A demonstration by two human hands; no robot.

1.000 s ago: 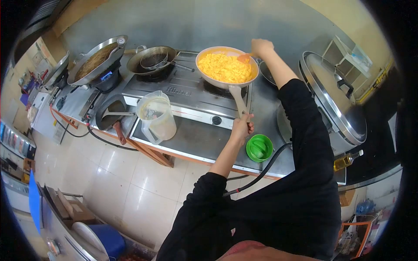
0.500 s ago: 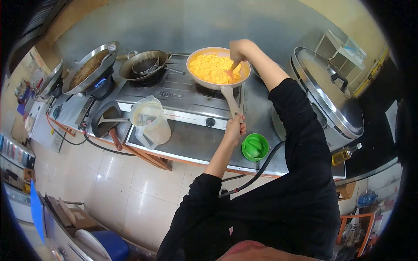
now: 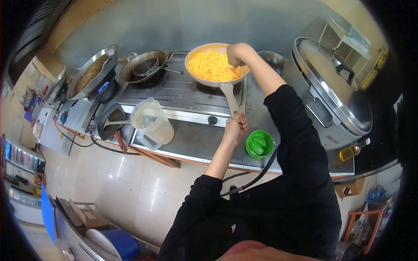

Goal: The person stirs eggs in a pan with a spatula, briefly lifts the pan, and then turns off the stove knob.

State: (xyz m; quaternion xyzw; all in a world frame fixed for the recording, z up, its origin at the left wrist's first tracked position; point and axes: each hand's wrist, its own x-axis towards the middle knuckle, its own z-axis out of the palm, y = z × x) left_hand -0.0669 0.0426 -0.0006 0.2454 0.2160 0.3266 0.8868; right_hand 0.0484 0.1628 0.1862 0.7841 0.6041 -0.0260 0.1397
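A pale frying pan (image 3: 190, 74) full of yellow scrambled egg (image 3: 209, 65) rests over the right burner of the stove. Its handle (image 3: 229, 98) points toward me, and my left hand (image 3: 235, 129) is closed around the end of it. My right hand (image 3: 238, 55) is closed over the pan's right side, with the tool beneath it mostly hidden by the hand. To the right of my left hand, a green bowl (image 3: 260, 144) with a green item inside sits on the counter.
Left of the pan are a wok with a strainer (image 3: 142, 67), a plastic jug (image 3: 152, 124) and a small dark pan (image 3: 114, 119). A large lidded cooker (image 3: 331, 100) stands right, near an oil bottle (image 3: 352, 150). A black hose (image 3: 259, 178) crosses the counter edge.
My right hand has moved slightly within the pan, and the tool under it shows less. A metal bowl behind my right forearm is more visible. The view has shifted slightly.
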